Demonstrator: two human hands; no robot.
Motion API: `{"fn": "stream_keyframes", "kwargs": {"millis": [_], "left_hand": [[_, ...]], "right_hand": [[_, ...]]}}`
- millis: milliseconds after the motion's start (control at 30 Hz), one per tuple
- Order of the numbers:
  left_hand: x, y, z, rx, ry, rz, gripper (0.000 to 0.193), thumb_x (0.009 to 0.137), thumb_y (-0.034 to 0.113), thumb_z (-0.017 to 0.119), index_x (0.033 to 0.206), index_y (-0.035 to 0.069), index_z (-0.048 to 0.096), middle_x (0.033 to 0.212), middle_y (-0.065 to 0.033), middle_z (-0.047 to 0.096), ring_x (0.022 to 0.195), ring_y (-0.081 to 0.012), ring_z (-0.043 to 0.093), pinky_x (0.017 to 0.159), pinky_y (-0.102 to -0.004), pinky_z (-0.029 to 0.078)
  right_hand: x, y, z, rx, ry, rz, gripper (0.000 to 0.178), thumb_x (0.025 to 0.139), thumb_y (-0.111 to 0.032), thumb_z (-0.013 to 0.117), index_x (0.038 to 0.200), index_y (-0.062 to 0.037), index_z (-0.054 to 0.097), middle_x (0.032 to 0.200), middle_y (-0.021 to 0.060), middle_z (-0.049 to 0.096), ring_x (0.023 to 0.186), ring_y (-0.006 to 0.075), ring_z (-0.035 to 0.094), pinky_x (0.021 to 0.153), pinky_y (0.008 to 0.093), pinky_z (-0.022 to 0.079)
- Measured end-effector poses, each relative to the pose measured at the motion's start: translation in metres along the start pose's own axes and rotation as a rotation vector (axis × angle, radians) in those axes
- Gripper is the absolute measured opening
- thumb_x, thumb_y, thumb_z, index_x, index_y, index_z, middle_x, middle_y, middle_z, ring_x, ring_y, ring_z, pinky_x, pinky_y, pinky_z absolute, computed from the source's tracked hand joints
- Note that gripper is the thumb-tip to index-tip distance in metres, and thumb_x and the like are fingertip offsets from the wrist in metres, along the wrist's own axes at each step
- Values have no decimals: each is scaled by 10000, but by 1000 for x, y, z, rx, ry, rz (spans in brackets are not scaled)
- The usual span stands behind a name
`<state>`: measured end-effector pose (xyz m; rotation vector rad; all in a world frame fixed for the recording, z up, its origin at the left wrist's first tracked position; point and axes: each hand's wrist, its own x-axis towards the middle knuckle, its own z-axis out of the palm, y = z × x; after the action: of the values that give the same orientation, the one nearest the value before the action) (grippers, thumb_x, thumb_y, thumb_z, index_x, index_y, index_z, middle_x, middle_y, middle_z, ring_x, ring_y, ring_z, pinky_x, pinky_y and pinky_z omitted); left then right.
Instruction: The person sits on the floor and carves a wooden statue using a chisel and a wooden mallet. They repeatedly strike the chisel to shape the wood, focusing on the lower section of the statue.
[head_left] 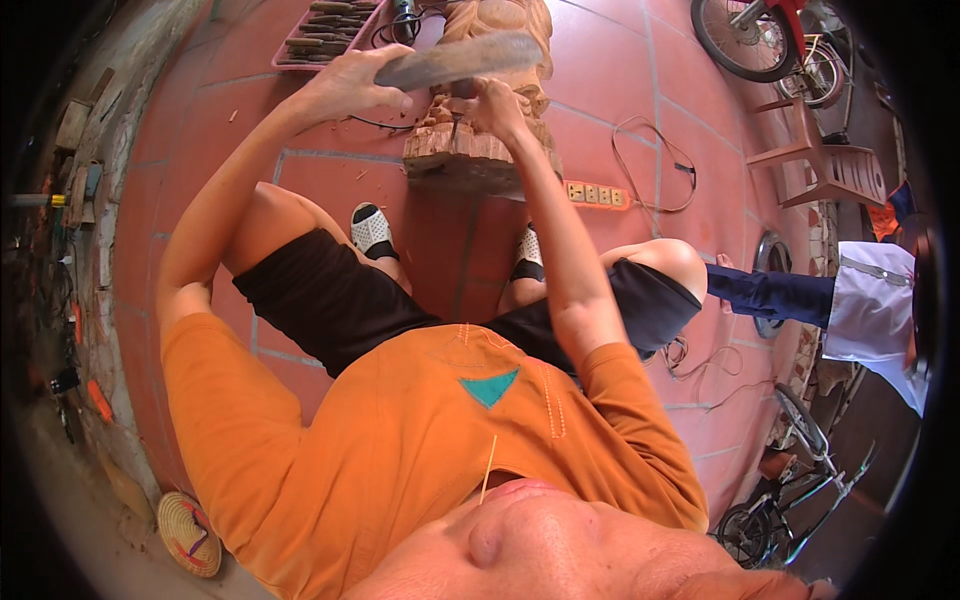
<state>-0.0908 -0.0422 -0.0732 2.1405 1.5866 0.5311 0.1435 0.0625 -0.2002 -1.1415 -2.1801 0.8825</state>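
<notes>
In my left hand (362, 84) is the end of a long, club-like wooden mallet (465, 60), grey-brown and worn. It reaches rightward above my other hand. My right hand (494, 106) is closed around a chisel, mostly hidden by the fingers. Its dark shaft (456, 128) points down at the base of a wood carving (470, 155). The carving is pale brown, with rounded carved forms at its far part and a rough, chipped lower block close to me. It lies on the floor beyond my feet, partly covered by the mallet and hands.
A pink tray (325, 38) of several chisels lies at the far left, beside a corded power tool (405, 22). An orange power strip (597, 195) and looped cable are right of the carving. Beyond are a motorcycle wheel (745, 35), brown chair (830, 165), another person (770, 295) and bicycle (800, 480).
</notes>
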Motion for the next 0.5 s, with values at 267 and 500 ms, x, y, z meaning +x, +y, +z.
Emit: {"fn": "stream_keyframes", "kwargs": {"millis": [267, 500], "left_hand": [[-30, 15, -29, -686, 283, -239, 492, 867, 325, 786, 1238, 49, 618, 825, -7, 638, 653, -80, 592, 589, -232, 468], [-59, 58, 21, -982, 577, -387, 292, 956, 245, 698, 1157, 73, 576, 799, -11, 616, 595, -79, 573, 554, -215, 469]], "right_hand": [[36, -6, -15, -201, -353, -132, 534, 738, -494, 799, 969, -28, 677, 889, 207, 718, 864, 377, 701, 778, 452, 543], [57, -1, -9, -50, -613, -338, 471, 827, -429, 761, 1060, -36, 648, 870, 164, 706, 797, 280, 707, 709, 413, 545]]}}
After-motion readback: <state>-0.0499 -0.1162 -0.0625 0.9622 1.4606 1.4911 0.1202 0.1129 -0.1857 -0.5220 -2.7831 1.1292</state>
